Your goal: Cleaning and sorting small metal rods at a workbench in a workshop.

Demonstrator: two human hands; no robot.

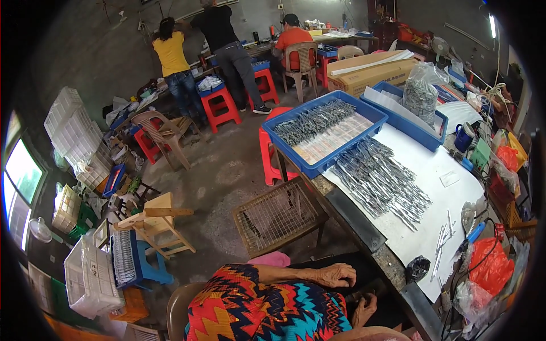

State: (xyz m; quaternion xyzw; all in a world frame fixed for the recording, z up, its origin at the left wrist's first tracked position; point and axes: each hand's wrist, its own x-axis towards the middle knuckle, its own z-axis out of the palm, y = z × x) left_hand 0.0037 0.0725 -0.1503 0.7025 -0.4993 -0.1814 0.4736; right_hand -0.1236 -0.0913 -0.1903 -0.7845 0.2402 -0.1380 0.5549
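My left hand (336, 275) hangs over my lap near the table's edge, its fingers bent and its palm hidden. My right hand (364, 310) is just below it, with curled fingers. Whatever either hand may hold cannot be made out against the dark trousers. In front of me, a thick pile of thin silvery metal pieces (381, 182) lies on a white sheet (449, 196). A few separate metal pieces (442, 244) lie closer to me on the sheet. Beyond the pile stands a blue tray (318, 169) partly filled with similar pieces.
Another blue tray (412, 133) holds a clear bag of metal pieces (420, 99). Red plastic bags (492, 267) and a dark cable crowd the table's right side. A woven-top stool (278, 216) stands left of the table (364, 227). Three people work along the far wall.
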